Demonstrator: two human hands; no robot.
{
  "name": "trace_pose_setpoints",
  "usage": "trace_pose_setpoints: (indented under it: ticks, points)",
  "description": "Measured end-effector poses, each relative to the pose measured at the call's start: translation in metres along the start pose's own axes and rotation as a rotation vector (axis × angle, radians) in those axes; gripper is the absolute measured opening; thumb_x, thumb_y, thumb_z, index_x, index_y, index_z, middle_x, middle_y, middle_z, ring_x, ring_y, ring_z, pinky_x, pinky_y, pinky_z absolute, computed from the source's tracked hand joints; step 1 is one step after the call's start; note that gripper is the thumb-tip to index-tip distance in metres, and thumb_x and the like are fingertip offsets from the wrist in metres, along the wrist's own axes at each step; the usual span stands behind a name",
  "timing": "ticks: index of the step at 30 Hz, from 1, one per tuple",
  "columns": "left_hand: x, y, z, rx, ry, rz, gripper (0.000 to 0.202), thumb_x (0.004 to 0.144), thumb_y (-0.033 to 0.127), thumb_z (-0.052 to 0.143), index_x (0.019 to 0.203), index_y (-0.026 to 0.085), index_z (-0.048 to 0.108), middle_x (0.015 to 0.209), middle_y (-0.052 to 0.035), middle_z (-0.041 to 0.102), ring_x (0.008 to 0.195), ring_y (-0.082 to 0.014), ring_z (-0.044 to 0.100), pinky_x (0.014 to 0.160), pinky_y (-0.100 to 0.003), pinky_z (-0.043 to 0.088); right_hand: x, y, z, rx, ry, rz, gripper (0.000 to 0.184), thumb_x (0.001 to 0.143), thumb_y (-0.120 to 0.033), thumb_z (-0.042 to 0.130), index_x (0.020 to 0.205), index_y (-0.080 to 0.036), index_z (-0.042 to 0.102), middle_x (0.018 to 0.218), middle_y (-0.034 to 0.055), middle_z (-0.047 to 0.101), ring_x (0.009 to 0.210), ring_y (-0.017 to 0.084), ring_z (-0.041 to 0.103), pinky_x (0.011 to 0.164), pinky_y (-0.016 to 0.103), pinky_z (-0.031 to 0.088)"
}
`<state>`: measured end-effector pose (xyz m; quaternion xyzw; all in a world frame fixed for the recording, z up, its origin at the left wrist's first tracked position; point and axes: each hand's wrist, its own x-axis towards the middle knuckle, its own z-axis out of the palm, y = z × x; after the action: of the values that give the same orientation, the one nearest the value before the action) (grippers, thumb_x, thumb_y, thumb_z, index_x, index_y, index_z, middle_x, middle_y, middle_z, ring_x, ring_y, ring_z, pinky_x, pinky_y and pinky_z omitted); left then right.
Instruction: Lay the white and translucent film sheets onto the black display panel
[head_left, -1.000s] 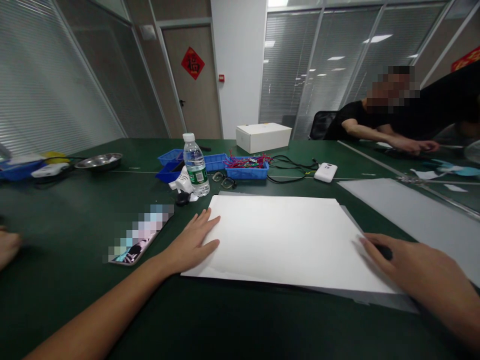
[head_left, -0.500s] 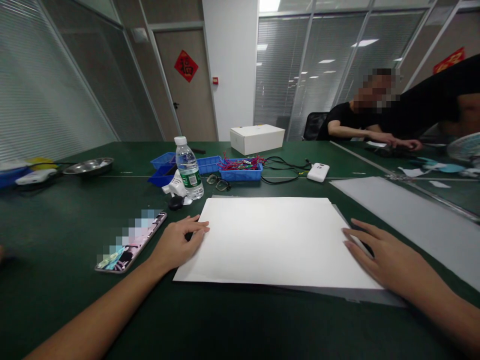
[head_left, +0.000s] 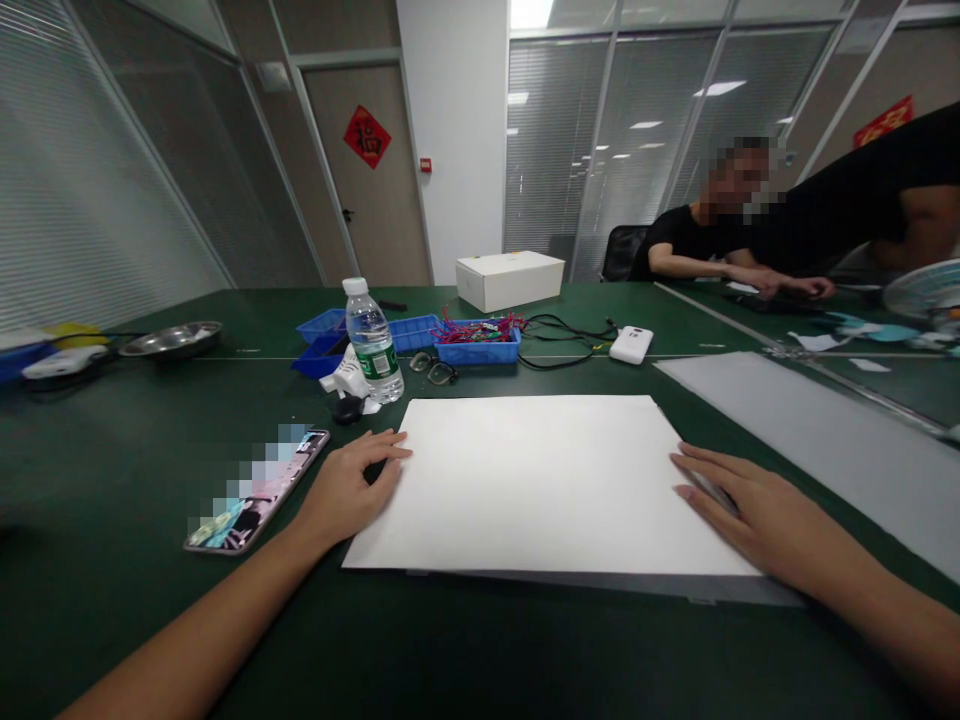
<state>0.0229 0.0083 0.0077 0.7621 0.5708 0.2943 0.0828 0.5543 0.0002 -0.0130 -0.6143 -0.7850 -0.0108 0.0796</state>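
Near middle of green table (head_left: 480, 650), white sheet (head_left: 525, 480) lies flat between your hands, over grey sheet (head_left: 712, 590). Your left hand (head_left: 349, 490): fingers loosely curved, thumb apart, tips resting on left edge. Your right hand (head_left: 757, 510): fingers outstretched, thumb apart, laid at right edge. Since earlier frame, your right fingers lie closer together; grey strip at far edge nearly hidden. Far left, red diamond sign (head_left: 367, 137) reads 福. Bottle's (head_left: 373, 345) green label: print illegible.
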Motion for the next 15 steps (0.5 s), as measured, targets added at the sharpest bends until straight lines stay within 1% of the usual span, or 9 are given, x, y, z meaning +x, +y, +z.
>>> trace_pose_setpoints:
  ticks: [3,5,8,9,10,11,12,14,15]
  points:
    - [0.000,-0.003,0.003,0.013,-0.024,0.027,0.035,0.093,0.043,0.057,0.106,0.023,0.083,0.130,-0.0081,0.074,0.130,-0.0335,0.064,0.118,-0.058,0.043,0.001,0.001,-0.003,0.020,-0.024,0.016,0.069,0.101,-0.072,0.033,0.148,-0.029,0.060,0.156,0.0016,0.048,0.139,0.029,0.052,0.120,0.055,0.043]
    - [0.000,-0.006,0.004,0.023,-0.033,0.035,0.034,0.093,0.042,0.058,0.105,0.023,0.084,0.127,-0.0074,0.075,0.128,-0.0331,0.066,0.117,-0.057,0.044,0.004,0.014,-0.008,0.016,-0.012,0.073,0.071,0.101,-0.073,0.033,0.147,-0.027,0.061,0.154,0.0037,0.050,0.137,0.030,0.053,0.120,0.054,0.042]
    - [-0.001,-0.006,0.005,0.023,-0.032,0.023,0.034,0.094,0.042,0.057,0.104,0.023,0.084,0.125,-0.0070,0.076,0.125,-0.0320,0.067,0.117,-0.054,0.045,0.007,0.058,-0.012,-0.049,0.115,0.264,0.077,0.099,-0.074,0.031,0.149,-0.022,0.058,0.154,0.0066,0.050,0.139,0.031,0.049,0.121,0.051,0.039]
    - [-0.001,-0.006,0.005,0.022,-0.030,0.013,0.035,0.094,0.042,0.056,0.104,0.023,0.084,0.125,-0.0070,0.076,0.125,-0.0318,0.067,0.117,-0.054,0.045,0.007,0.077,-0.012,-0.079,0.132,0.347,0.081,0.098,-0.075,0.030,0.154,-0.021,0.051,0.156,0.0084,0.046,0.141,0.033,0.046,0.121,0.053,0.037]
    - [-0.001,-0.005,0.005,0.020,-0.031,0.002,0.036,0.095,0.042,0.056,0.104,0.023,0.084,0.125,-0.0070,0.076,0.125,-0.0316,0.067,0.117,-0.053,0.045,0.006,0.094,-0.010,-0.092,0.124,0.437,0.085,0.096,-0.076,0.030,0.159,-0.020,0.044,0.160,0.0104,0.041,0.143,0.036,0.043,0.120,0.054,0.036]
    - [-0.001,-0.005,0.004,0.020,-0.034,-0.010,0.036,0.095,0.043,0.055,0.104,0.023,0.084,0.125,-0.0070,0.076,0.125,-0.0315,0.067,0.117,-0.052,0.046,0.005,0.110,-0.009,-0.075,0.069,0.511,0.092,0.095,-0.078,0.033,0.162,-0.016,0.037,0.162,0.0135,0.037,0.144,0.037,0.042,0.121,0.053,0.035]
    - [-0.001,-0.004,0.004,0.025,-0.038,-0.023,0.037,0.095,0.044,0.055,0.104,0.023,0.084,0.127,-0.0071,0.075,0.125,-0.0316,0.067,0.116,-0.051,0.047,0.004,0.122,-0.007,-0.067,0.031,0.546,0.095,0.094,-0.077,0.035,0.162,-0.010,0.036,0.161,0.0182,0.037,0.143,0.038,0.043,0.120,0.052,0.036]
    - [-0.001,-0.005,0.003,0.049,-0.051,-0.045,0.041,0.094,0.046,0.054,0.110,0.023,0.083,0.135,-0.0077,0.071,0.128,-0.0323,0.065,0.116,-0.050,0.047,0.002,0.135,-0.004,-0.042,-0.049,0.573,0.095,0.094,-0.074,0.037,0.158,-0.004,0.041,0.155,0.0237,0.042,0.138,0.039,0.048,0.115,0.049,0.039]
    - [0.000,-0.005,0.004,0.065,-0.064,-0.051,0.043,0.094,0.047,0.054,0.116,0.022,0.082,0.141,-0.0083,0.067,0.131,-0.0329,0.063,0.116,-0.051,0.047,0.002,0.136,-0.003,-0.035,-0.077,0.568,0.091,0.095,-0.073,0.037,0.155,-0.004,0.047,0.151,0.0250,0.047,0.133,0.038,0.053,0.111,0.048,0.042]
